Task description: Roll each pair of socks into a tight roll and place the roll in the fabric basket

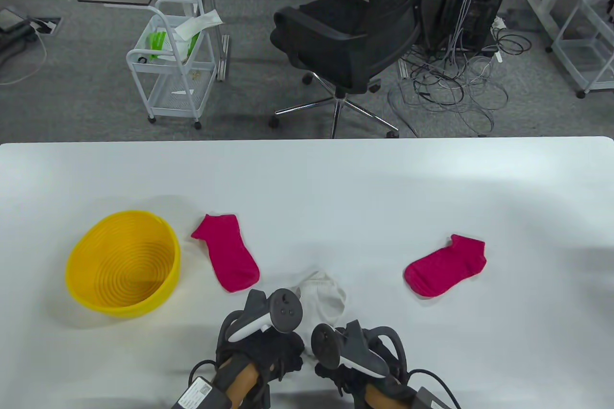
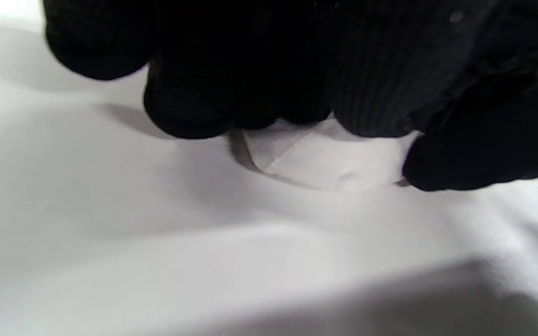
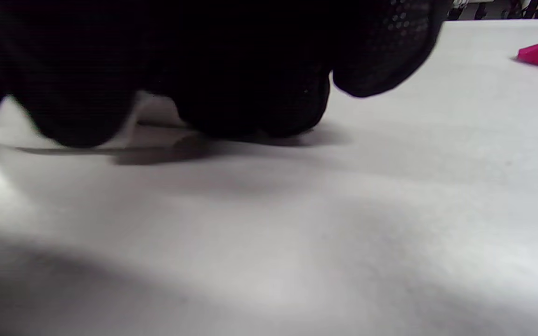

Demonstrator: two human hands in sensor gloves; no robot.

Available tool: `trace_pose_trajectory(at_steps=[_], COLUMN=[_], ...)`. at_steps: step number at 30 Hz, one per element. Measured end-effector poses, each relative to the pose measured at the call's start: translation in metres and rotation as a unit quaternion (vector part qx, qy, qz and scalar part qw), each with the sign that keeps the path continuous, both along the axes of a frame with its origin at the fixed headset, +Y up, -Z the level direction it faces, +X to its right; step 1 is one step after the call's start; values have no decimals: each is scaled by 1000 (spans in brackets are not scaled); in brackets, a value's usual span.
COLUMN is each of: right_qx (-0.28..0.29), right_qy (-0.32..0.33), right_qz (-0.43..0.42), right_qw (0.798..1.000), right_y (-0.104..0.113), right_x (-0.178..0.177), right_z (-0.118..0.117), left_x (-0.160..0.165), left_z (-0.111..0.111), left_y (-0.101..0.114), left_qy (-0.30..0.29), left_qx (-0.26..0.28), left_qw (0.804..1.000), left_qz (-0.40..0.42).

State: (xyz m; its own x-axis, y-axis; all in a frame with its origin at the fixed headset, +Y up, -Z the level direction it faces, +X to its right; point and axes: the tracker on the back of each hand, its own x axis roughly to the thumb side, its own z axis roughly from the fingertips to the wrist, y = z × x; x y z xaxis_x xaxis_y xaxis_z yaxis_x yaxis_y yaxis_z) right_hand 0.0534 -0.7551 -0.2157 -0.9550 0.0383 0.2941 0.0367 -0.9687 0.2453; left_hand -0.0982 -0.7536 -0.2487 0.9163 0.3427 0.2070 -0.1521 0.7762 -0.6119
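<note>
The grip of both hands, left hand (image 1: 268, 346) and right hand (image 1: 357, 358), curls round the white socks (image 1: 324, 296).

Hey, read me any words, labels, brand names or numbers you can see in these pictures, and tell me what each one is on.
No text can be read.
White label on the box at the left wrist: printed, too small and blurred to read.
Green and white packet in the white cart: print too small to read.
Basket, socks and trackers: no text visible.
</note>
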Motion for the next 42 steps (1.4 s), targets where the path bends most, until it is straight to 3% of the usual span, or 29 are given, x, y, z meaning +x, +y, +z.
trace_pose_trajectory(at_steps=[12, 19, 21, 23, 29, 37, 42], right_qx=[-9, -50, -9, -4, -8, -24, 41], right_qy=[-41, -8, -9, 2, 26, 0, 12], right_qz=[-25, -66, -85, -92, -40, -27, 3], right_qw=[999, 997, 996, 996, 999, 999, 999], right_y=[-2, 9, 20, 23, 15, 4, 0], right_x=[1, 17, 23, 24, 9, 4, -7], right_z=[-6, -11, -10, -8, -2, -7, -2], left_x=[15, 15, 14, 13, 13, 12, 8], left_z=[4, 0, -2, -4, -8, -17, -13], left_y=[-5, -7, -8, -9, -9, -12, -9], left_qy=[-34, -21, -14, -7, -1, -8, -2], left_qx=[89, 75, 62, 47, 24, -20, -8], left_qw=[995, 997, 998, 999, 999, 1000, 1000], left_qz=[-42, -24, -22, -19, -22, -12, -8])
